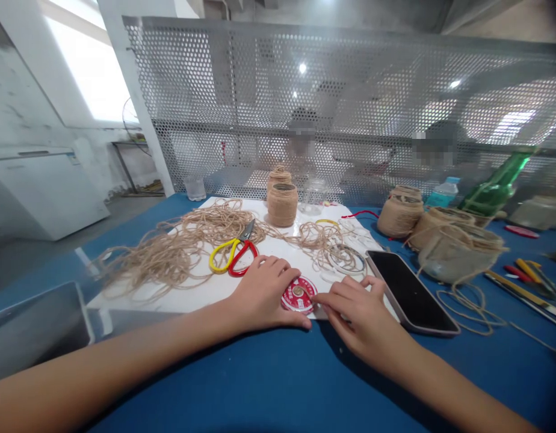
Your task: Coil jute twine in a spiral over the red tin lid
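- The blue table (269,385) spreads beneath the grip and reaches well past it on both sides.
- The perforated metal screen (242,90) stands upright beyond the grip, along the far edge of the table.
- The white sheet (269,243) lies under the grip and extends away from it, mostly to the far side and the left.
- The large heap of twine (169,258) sprawls to the left of the grip and beyond it, partly over the sheet.
- The cluster of jars (440,231), with twine around them, sits well to the right of the grip and farther off.
- The green bottle (497,186) leans behind that cluster, far to the right.
- The phone (416,291) lies flat, screen dark, just beside the right hand (357,307).
- The left hand (266,294) makes the grip: fingers curl over the far side and thumb along the near side, closed around the red disc (299,296).
- The right hand has its fingertips drawn narrow at the disc's right edge; whether they pinch anything cannot be told.
- The scissors (240,242) lie just beyond the left hand, one handle yellow, the other red.
- The twine-wrapped jar (282,207) stands upright straight beyond the grip.
- The red disc rests at the sheet's near edge, between the two hands.
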`<action>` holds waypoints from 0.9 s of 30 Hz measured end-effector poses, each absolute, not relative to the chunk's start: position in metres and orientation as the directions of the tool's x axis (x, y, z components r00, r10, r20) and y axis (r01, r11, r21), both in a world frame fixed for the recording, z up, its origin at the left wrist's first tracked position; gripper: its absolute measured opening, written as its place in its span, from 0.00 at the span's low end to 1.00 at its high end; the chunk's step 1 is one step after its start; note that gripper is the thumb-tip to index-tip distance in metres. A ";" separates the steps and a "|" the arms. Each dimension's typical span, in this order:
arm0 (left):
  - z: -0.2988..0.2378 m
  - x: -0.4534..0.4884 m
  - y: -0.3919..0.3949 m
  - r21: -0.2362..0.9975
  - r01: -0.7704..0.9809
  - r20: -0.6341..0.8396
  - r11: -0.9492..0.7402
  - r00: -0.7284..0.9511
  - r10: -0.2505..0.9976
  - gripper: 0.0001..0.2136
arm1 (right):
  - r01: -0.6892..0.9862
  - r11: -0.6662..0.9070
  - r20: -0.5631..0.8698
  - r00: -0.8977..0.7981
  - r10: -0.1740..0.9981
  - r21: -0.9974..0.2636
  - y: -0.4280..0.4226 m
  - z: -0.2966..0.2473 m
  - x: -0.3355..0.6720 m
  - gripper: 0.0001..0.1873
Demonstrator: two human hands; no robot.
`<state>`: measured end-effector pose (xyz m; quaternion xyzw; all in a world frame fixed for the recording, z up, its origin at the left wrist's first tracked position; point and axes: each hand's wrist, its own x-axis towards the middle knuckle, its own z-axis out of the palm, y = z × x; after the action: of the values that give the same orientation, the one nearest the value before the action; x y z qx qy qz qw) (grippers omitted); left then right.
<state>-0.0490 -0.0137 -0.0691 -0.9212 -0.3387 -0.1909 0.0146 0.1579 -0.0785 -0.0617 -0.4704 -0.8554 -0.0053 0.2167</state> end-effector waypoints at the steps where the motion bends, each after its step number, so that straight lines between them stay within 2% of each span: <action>1: -0.069 -0.049 -0.014 0.099 0.620 0.378 -0.778 0.700 0.606 0.39 | 0.807 0.558 0.366 -0.468 0.804 -0.193 -0.079 -0.062 0.158 0.12; 4: -0.068 -0.050 -0.017 0.081 0.599 0.422 -0.797 0.704 0.571 0.36 | 0.807 0.559 0.358 -0.472 0.805 -0.192 -0.079 -0.063 0.157 0.11; 10: -0.064 -0.051 -0.020 0.125 0.619 0.472 -0.775 0.650 0.595 0.16 | 0.803 0.564 0.367 -0.474 0.800 -0.192 -0.079 -0.063 0.158 0.12; 14: -0.065 -0.052 -0.018 0.189 0.567 0.505 -0.802 0.644 0.574 0.12 | 0.800 0.568 0.368 -0.477 0.798 -0.194 -0.080 -0.064 0.159 0.12; 20: -0.068 -0.052 -0.015 0.268 0.617 0.454 -0.740 0.596 0.662 0.11 | 0.801 0.570 0.391 -0.473 0.790 -0.182 -0.079 -0.064 0.161 0.12; 27: -0.070 -0.053 -0.016 0.083 0.642 0.461 -0.762 0.654 0.600 0.09 | 0.808 0.559 0.370 -0.470 0.801 -0.185 -0.075 -0.067 0.164 0.12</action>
<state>-0.0532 -0.0165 -0.0702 -0.9083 -0.3418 -0.2371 0.0437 0.1639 -0.0746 -0.0665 -0.4694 -0.8572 -0.0079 0.2116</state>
